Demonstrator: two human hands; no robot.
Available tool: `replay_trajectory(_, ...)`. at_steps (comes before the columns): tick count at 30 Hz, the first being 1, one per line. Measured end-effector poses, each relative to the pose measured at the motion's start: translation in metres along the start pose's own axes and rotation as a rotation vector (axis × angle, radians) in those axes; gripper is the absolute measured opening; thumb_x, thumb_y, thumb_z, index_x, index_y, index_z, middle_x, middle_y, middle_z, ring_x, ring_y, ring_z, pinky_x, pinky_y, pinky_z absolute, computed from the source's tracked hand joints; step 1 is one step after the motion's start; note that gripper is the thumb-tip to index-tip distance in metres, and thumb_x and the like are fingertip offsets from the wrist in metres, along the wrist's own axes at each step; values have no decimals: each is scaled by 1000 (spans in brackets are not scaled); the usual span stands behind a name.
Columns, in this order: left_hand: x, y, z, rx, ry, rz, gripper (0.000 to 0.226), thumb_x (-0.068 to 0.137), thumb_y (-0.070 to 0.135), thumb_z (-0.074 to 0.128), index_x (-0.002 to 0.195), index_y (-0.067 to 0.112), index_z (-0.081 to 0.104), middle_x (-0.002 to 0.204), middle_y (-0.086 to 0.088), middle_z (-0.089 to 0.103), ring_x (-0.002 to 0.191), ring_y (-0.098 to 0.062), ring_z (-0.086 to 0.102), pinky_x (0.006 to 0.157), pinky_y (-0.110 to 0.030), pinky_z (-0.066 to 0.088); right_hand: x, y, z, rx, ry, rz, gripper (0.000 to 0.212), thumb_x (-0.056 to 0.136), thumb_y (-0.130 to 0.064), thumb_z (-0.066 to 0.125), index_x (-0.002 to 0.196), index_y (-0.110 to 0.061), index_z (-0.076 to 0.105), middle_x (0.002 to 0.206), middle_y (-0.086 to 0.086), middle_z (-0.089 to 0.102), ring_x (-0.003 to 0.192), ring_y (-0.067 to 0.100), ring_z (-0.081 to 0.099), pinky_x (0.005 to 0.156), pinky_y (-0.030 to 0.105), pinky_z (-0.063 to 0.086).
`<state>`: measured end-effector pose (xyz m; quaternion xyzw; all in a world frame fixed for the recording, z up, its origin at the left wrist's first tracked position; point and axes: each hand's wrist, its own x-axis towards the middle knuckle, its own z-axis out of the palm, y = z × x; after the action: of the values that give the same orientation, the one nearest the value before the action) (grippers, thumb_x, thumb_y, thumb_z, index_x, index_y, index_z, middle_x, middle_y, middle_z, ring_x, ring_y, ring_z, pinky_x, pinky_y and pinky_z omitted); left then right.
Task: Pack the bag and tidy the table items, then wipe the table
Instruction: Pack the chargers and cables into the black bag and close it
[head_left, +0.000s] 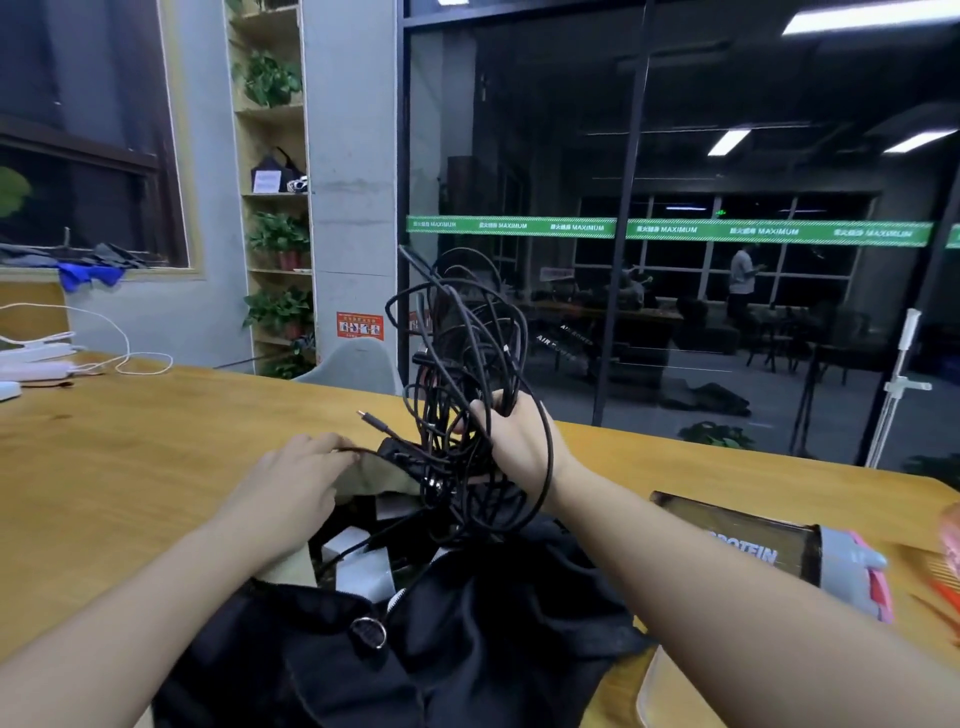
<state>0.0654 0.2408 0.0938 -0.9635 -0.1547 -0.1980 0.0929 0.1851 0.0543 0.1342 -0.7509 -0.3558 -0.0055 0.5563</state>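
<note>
The right hand (511, 441) is closed around a tangled bundle of black cables (462, 353), fingers wrapped about the middle of the mass, thumb side toward the camera. The bundle stands roughly upright: its loops rise well above the fist, and further loops and loose ends hang below it into the mouth of the black bag (467, 649). One plug end (363, 417) sticks out to the left, clear of the table (130, 457). The left hand (296, 478) lies just beside the bag's far-left rim, fingers loosely curled on the tan lining (363, 480) and touching a single cable strand; whether it pinches that strand cannot be told. The bag's opening sits directly beneath and slightly toward the wearer from the right fist, with white boxes (358, 564) visible inside. Judgement: the bundle needs to go straight down, and the right hand is the one placed to do it, with the left holding the rim open. Risk noted: upper loops may snag or spill over the rim. A dark shaker bottle (753, 545) lies on the table to the right, unpacked.
</note>
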Motion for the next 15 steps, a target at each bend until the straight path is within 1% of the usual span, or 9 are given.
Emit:
replay_trajectory(2,6,-1,-4,-37,-5,-23,51,90,10,39,138,26,37,144,13,26,123,-15,30,98,-30,32,-4,1,5,17,-26,-33,23,92,-21,47,81,-8,63,67,-3,58,70,23,59,74,49,55)
replay_trajectory(4,11,-5,-4,-86,15,-24,55,85,3,40,136,25,41,145,14,26,124,-16,31,99,-32,35,-9,-3,7,32,-70,-82,19,92,-15,49,82,-6,62,64,-5,56,59,6,56,65,28,53)
replay_trajectory(5,13,-7,-5,-127,37,-22,56,82,0,41,133,23,45,145,14,29,123,-17,33,99,-33,37,-11,-5,7,49,-105,-116,16,93,-11,49,84,-6,61,67,-4,57,57,-1,54,61,17,48)
replay_trajectory(6,16,-10,-5,-204,75,-9,56,79,-1,42,131,19,50,144,11,34,122,-20,37,99,-32,37,-15,-7,8,72,-142,-139,15,94,-7,48,86,-8,60,72,-1,58,61,-2,55,61,12,45)
replay_trajectory(8,22,-14,-7,-356,138,51,52,74,0,48,125,7,57,139,-3,45,122,-27,44,100,-24,32,-21,-7,9,115,-212,-145,18,97,-10,47,86,-22,55,82,0,58,72,5,55,66,15,44)
replay_trajectory(10,29,-14,-13,-343,111,82,54,73,-5,55,126,3,55,138,-9,45,126,-24,45,101,-19,27,-23,-3,6,-38,-254,-167,13,98,-23,47,89,-29,54,89,-2,62,82,14,57,68,20,43)
replay_trajectory(11,30,-15,-14,-337,117,87,54,75,-9,51,127,5,55,139,-8,44,127,-23,44,101,-18,26,-25,-1,3,-127,-265,-173,9,98,-25,47,97,-29,56,96,0,65,87,15,58,71,23,44)
replay_trajectory(13,29,-14,-19,-377,165,92,56,77,-17,39,125,6,56,136,-5,46,126,-23,44,100,-15,26,-26,2,-2,-235,-267,-236,17,98,-20,46,113,-20,54,107,2,64,95,17,58,79,28,46)
replay_trajectory(15,26,-12,-27,-403,245,144,50,75,-19,40,115,2,62,125,-10,54,115,-21,51,95,-7,28,-27,3,-8,-324,-285,-320,18,98,-15,41,113,-16,50,99,-7,58,90,14,55,76,27,43)
